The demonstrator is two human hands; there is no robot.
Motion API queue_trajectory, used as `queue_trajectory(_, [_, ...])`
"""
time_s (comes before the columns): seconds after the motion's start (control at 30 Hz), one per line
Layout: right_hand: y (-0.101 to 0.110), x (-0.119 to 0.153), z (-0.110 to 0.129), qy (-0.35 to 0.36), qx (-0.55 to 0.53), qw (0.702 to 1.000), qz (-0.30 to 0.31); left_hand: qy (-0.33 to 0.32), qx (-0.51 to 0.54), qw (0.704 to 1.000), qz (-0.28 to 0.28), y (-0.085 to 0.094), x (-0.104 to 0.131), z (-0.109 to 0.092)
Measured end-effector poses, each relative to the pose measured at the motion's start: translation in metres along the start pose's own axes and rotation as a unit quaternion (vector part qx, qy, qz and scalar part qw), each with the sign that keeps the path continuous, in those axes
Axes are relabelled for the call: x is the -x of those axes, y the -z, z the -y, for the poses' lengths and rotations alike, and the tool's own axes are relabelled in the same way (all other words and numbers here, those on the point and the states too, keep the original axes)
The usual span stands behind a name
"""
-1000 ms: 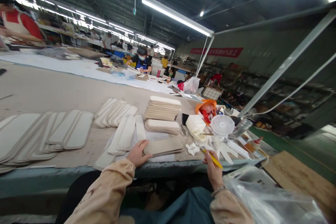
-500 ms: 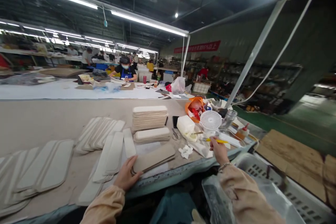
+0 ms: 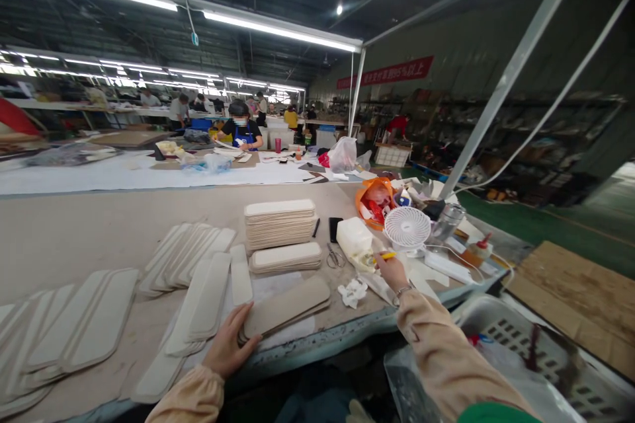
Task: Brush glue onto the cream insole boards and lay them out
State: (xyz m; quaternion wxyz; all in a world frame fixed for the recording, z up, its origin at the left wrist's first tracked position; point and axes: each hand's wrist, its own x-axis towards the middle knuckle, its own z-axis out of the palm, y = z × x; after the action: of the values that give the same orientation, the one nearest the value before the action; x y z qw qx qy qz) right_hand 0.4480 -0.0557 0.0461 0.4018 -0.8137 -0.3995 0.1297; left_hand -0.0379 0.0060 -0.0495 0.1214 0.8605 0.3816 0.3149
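My left hand (image 3: 232, 342) rests at the left end of a small stack of grey-brown strips (image 3: 288, 304), thumb at the near edge and fingers on the end. A yellow-handled tool (image 3: 388, 255) is gripped in my right hand (image 3: 391, 271), over the cut-open white container (image 3: 354, 238); the tool's tip is hidden. Behind the strips stand a tall stack of pale rounded pieces (image 3: 280, 225) and a lower one (image 3: 286, 258). Fanned pale pieces (image 3: 186, 258) lie to the left. Scissors (image 3: 335, 256) and crumpled white tissue (image 3: 352, 292) lie between the stacks and the container.
A white fan (image 3: 407, 228), an orange bag (image 3: 376, 201) and a red-tipped bottle (image 3: 480, 248) stand at the right of the table. A white basket (image 3: 526, 337) is below the right edge. A person (image 3: 241, 129) works across the table.
My right hand has moved left with the yellow-handled tool, from in front of the fan to the white container. My left hand stays at the strips. The view has shifted slightly.
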Motion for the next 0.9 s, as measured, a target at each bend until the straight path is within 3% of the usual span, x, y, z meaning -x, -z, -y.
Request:
queue_trajectory(0.13, [-0.007,-0.003,-0.005,-0.01,0.011,1.0,0.014,-0.004,-0.003,1.0,-0.005,0.0,0.0,-0.001])
queue_trajectory(0.53, [0.008,0.0,-0.009,-0.076,0.025,0.997,-0.02,0.033,0.029,0.999,0.002,0.005,-0.002,-0.006])
queue_trajectory(0.9, [0.018,0.008,0.004,-0.033,0.018,0.999,-0.021,0.04,0.034,0.999,0.014,0.01,-0.004,-0.014])
